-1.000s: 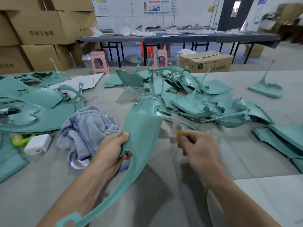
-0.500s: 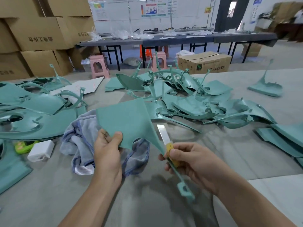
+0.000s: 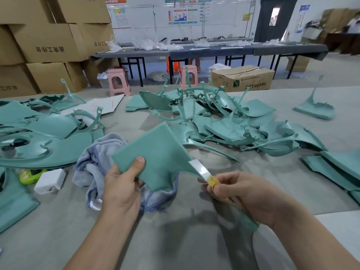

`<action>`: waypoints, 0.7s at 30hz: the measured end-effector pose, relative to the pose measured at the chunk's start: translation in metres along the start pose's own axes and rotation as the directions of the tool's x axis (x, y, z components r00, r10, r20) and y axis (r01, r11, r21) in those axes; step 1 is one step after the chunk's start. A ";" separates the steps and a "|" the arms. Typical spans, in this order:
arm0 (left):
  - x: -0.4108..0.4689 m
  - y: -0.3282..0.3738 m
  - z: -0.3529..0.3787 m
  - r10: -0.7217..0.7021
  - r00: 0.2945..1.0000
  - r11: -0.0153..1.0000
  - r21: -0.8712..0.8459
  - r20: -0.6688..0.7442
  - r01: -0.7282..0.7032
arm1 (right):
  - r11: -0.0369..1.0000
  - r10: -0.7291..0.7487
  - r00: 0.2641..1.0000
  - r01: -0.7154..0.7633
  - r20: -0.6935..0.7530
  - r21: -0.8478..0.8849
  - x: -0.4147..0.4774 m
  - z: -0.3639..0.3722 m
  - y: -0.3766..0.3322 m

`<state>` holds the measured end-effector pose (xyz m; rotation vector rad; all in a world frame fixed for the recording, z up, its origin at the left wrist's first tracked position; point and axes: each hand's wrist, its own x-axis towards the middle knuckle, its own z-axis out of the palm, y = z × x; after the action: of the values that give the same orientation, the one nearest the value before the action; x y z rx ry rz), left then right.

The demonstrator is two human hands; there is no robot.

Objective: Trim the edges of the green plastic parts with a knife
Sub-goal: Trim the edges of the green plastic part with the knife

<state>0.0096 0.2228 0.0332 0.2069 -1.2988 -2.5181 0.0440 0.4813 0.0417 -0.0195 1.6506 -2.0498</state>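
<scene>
Green plastic part point(image 3: 161, 158) trimmed at frame centre.
The part is pinched by the left hand point(image 3: 121, 189); the knife point(image 3: 202, 172) is gripped in the right hand's point(image 3: 245, 195) curled fingers, blade against the part's edge.

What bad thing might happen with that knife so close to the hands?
The knife blade lies against the edge of the green plastic part that the left hand holds up in the air. A slip might send the blade toward that thumb. The right hand grips close to the blade, so its fingers may slide onto it.
</scene>
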 end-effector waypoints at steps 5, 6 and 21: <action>-0.006 -0.005 0.006 -0.052 0.996 0.997 -0.054 0.078 0.056 | 0.999 -0.039 0.999 0.038 -0.017 -0.038 -0.001 -0.013 -0.005; -0.005 -0.003 0.005 -0.043 0.995 0.999 -0.013 0.091 0.044 | 0.988 -0.085 0.995 0.077 -0.054 -0.133 0.000 -0.014 -0.006; -0.023 -0.002 -0.009 0.289 0.747 0.064 0.766 0.599 -0.640 | 0.713 -0.701 0.494 0.472 -0.515 -0.518 0.007 -0.022 -0.009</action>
<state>0.0330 0.2241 0.0257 -0.3551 -2.3986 -0.8469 0.0276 0.4994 0.0417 0.0811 2.7689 -2.4320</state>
